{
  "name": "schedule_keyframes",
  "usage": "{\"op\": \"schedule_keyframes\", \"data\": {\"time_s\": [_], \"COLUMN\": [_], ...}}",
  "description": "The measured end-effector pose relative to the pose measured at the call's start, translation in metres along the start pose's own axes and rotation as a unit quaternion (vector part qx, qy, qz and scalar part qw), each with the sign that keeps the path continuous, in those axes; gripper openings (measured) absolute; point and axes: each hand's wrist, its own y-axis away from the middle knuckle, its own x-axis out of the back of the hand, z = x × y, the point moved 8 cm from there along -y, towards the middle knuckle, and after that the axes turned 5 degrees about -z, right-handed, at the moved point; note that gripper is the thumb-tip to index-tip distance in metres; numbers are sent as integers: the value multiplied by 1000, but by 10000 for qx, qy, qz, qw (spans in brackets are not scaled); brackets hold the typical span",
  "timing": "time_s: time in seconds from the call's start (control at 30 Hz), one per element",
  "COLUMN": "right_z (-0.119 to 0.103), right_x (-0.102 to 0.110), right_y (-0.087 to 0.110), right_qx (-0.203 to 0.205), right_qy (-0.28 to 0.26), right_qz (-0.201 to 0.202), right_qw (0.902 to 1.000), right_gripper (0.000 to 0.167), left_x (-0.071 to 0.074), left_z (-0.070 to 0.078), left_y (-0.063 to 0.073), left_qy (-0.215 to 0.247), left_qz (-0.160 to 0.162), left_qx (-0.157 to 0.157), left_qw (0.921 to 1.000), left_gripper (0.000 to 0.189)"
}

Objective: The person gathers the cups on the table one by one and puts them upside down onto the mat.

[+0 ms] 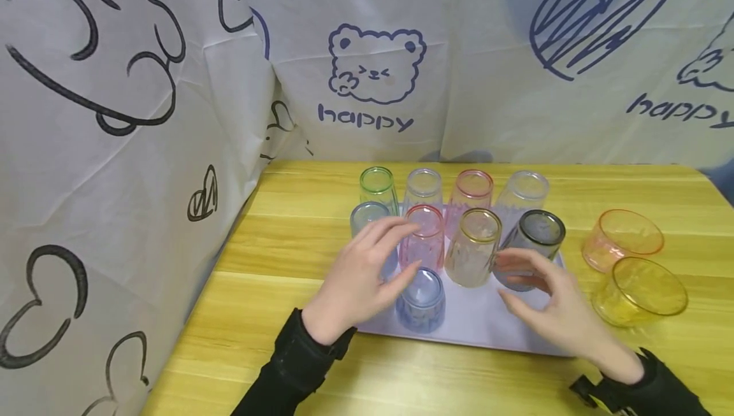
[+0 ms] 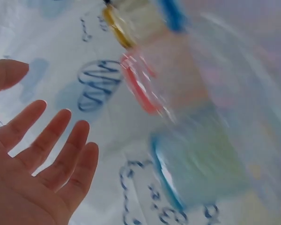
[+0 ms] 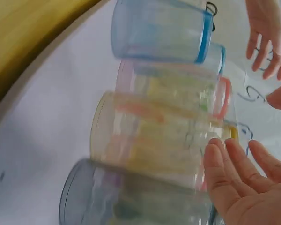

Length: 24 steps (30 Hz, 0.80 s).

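Note:
My left hand (image 1: 361, 276) hovers over the tray's front left with fingers spread, above a blue glass (image 1: 423, 301) and in front of a red-rimmed glass (image 1: 422, 247). In the left wrist view this hand (image 2: 42, 173) holds nothing. My right hand (image 1: 553, 304) hangs with fingers loosely bent before a dark grey glass (image 1: 541, 228), beside an amber-rimmed glass (image 1: 474, 253). Nothing sits between its thumb and fingers. In the right wrist view its fingers (image 3: 220, 173) overlap the glasses; contact cannot be told. A pale blue glass (image 1: 367, 213) is partly hidden behind my left hand.
The tapered glasses stand upside down on a lavender tray (image 1: 482, 333). Its back row has green (image 1: 376, 180), clear (image 1: 423, 183), pink (image 1: 471, 186) and another clear glass (image 1: 524, 190). Right of the tray, orange (image 1: 602, 250) and yellow (image 1: 619, 308) glasses stand upright on the wooden table (image 1: 275, 244).

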Motion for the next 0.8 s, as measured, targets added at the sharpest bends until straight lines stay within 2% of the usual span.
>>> {"op": "schedule_keyframes", "data": {"time_s": [0.17,0.3,0.53,0.7,0.8], "right_z": [0,0,7,21,36], "right_x": [26,51,94,118,127], "right_y": [9,15,29,45,56], "right_qx": [256,357,94,-76,-212], "right_qy": [-27,161,570,875,971], "right_qz": [190,541,1241,1840,2051], "right_qw": [9995,9978,9906,9790,9737], "right_gripper": [62,60,56,60,61], "left_x": [-10,-21,-42,-60,-69], "left_z": [29,50,80,96,105], "left_y": [-22,-37,-57,-67,-74], "left_qy": [-218,-392,-623,-1036,-1376], "left_qz": [92,83,-48,-210,-200], "left_qx": [-375,-569,-814,-863,-946], "left_qw": [9990,9976,9947,9906,9858], "left_gripper": [44,46,44,45,44]}}
